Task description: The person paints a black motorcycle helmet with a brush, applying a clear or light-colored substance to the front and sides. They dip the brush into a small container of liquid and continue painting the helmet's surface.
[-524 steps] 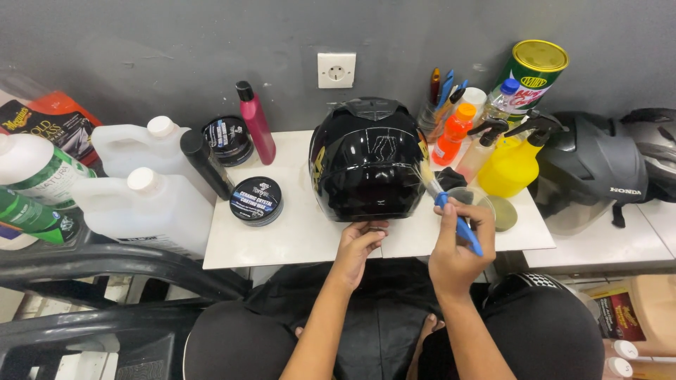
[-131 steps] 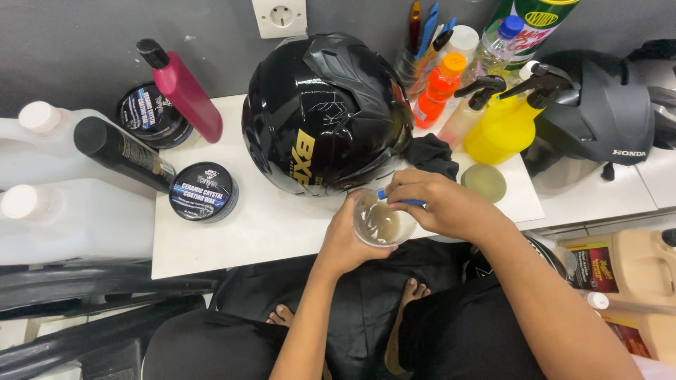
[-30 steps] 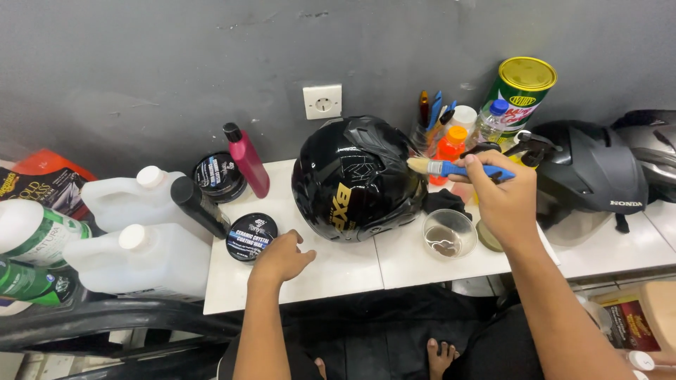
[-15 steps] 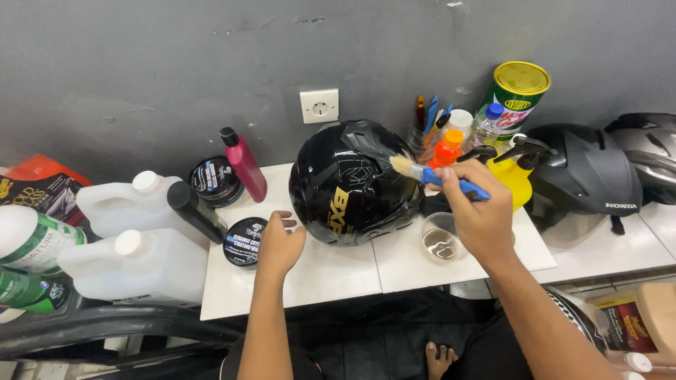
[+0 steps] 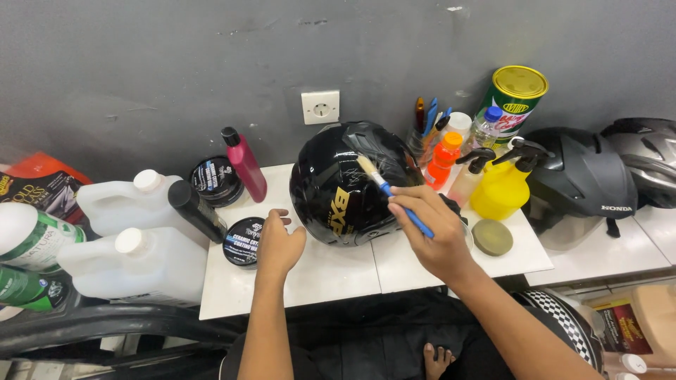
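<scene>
In the head view, the glossy black helmet [image 5: 355, 184] sits at the centre of the frame on the white worktop [image 5: 331, 271], just below a wall socket [image 5: 320, 107]. The right hand [image 5: 435, 229], at centre right, is closed around the blue handle of a small brush [image 5: 391, 191]; the pale bristles touch the upper right of the helmet's shell, so the helmet lies just to the upper left of this hand. The left hand [image 5: 277, 244], at lower centre left, rests loosely open on the worktop with nothing in it, its fingers partly over a round black tin [image 5: 243, 241]; the helmet stands just to its right, apart from it.

To the left of the tin are a black bottle [image 5: 196, 210], a magenta bottle [image 5: 244, 164] and two white jugs [image 5: 134, 264]. At the right of the helmet stand an orange bottle [image 5: 443, 160], a yellow spray bottle [image 5: 501, 186] and a round olive sponge pad [image 5: 491, 236]. A second dark helmet [image 5: 581, 183] lies at the right edge.
</scene>
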